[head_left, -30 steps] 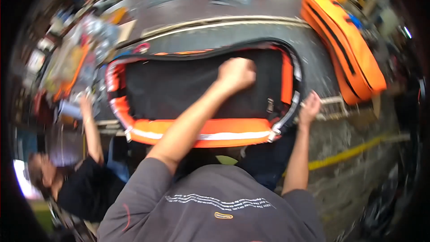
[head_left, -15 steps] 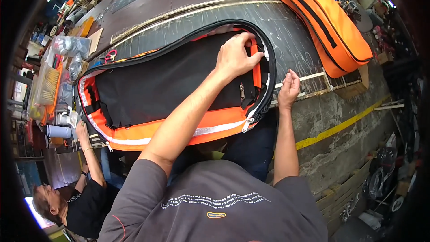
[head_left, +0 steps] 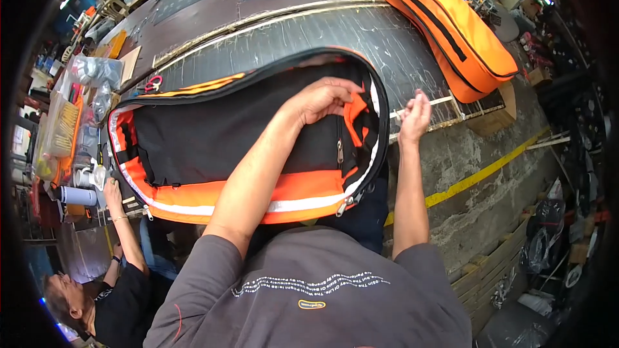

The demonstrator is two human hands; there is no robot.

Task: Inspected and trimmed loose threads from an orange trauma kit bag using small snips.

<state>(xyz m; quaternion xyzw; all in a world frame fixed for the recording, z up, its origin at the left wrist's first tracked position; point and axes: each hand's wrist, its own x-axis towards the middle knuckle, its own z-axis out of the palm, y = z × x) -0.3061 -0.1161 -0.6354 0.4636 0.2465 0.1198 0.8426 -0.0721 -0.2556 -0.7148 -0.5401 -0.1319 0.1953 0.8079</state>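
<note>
My left hand had just drawn the orange flap inward from the right end of the open bag, pinching it in thumb and fingers, so it bunched instead of lying straight. Bag sat at the counter edge nearest me; my right hand, half-uncurled beside it, looked empty.

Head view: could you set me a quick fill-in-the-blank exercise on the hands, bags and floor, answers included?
1. The left hand pinches a fabric flap coloured ____.
2. The right hand is ____ the open zippered bag, not inside it.
3. The long orange bag lies on the person's ____ side.
4. The painted floor line is ____.

Missing words: orange; outside; right; yellow.
</note>
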